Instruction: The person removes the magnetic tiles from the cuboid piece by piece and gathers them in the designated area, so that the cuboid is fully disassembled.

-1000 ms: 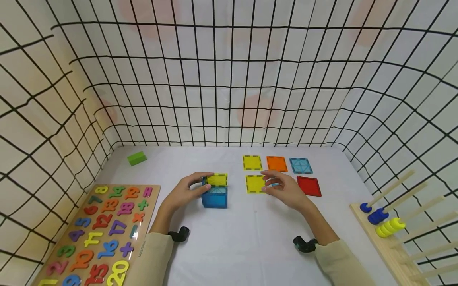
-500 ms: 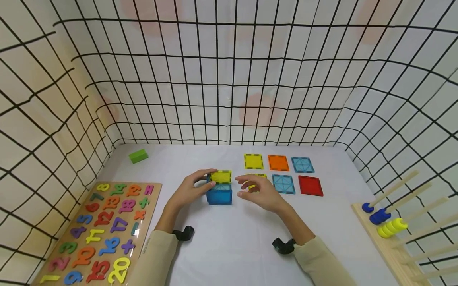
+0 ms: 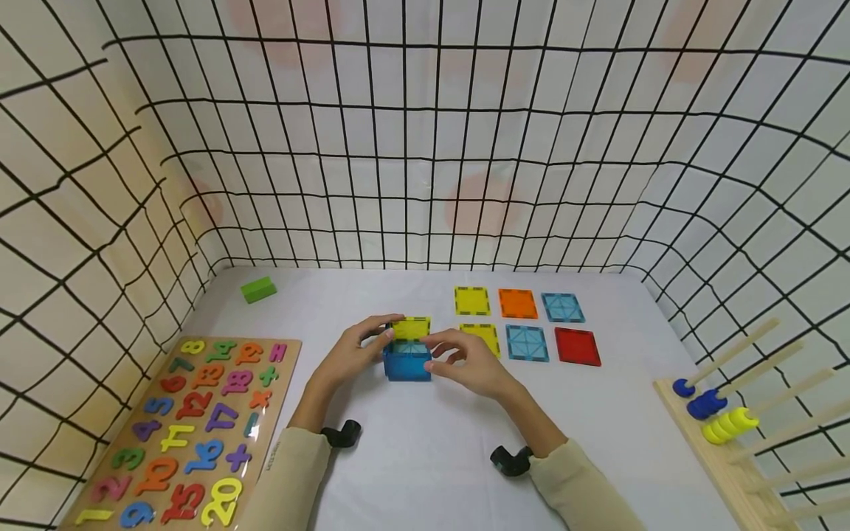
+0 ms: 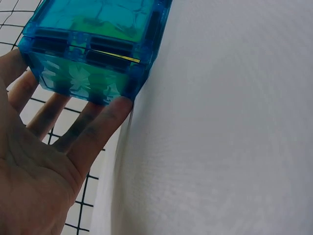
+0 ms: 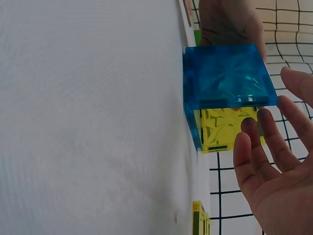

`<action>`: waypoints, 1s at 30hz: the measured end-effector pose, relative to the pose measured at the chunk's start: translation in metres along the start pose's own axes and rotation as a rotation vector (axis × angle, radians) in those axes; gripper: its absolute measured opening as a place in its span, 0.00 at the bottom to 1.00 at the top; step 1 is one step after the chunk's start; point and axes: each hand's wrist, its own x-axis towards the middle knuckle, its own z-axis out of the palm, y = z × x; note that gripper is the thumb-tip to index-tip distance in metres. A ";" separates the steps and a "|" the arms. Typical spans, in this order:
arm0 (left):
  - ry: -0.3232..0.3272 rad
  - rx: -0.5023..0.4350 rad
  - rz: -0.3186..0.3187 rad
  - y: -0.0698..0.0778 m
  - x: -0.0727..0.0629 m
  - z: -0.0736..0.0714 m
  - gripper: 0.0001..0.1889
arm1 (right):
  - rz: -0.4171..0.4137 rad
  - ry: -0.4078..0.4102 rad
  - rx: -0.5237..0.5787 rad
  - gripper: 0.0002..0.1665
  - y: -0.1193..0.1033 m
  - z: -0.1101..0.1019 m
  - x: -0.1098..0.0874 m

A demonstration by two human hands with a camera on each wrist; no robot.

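Plainly, the left hand (image 3: pixel 347 355) grasps the left side of a small box of translucent blue and yellow plastic tiles (image 3: pixel 408 367), which stands on the white cloth (image 3: pixel 412 457) between both hands. Loosely bent and unclenched, the right hand (image 3: pixel 474 363) is at the box's uncovered right side; whether its fingertips touch an edge is hard to tell. Six flat square yellow, orange, blue and red plastic tiles (image 3: pixel 527 343) lie to the right, in two rows.

The right hand (image 5: pixel 286 188) holds loosely curved fingers at the right side of a blue-and-yellow tile box (image 5: pixel 227 76), contact unclear; the left hand (image 5: pixel 230 22) is at its left, on a white surface (image 5: pixel 88 117).
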 end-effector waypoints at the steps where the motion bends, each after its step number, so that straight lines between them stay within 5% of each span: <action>1: -0.003 -0.005 0.003 0.000 0.000 0.000 0.20 | 0.003 -0.002 0.002 0.27 0.000 0.001 0.000; 21: -0.014 -0.033 0.020 -0.001 0.003 0.001 0.22 | -0.028 -0.048 -0.055 0.21 -0.013 0.022 0.014; 30: -0.014 -0.055 0.025 0.031 -0.010 -0.003 0.22 | 0.035 -0.085 -0.164 0.20 -0.016 0.026 0.016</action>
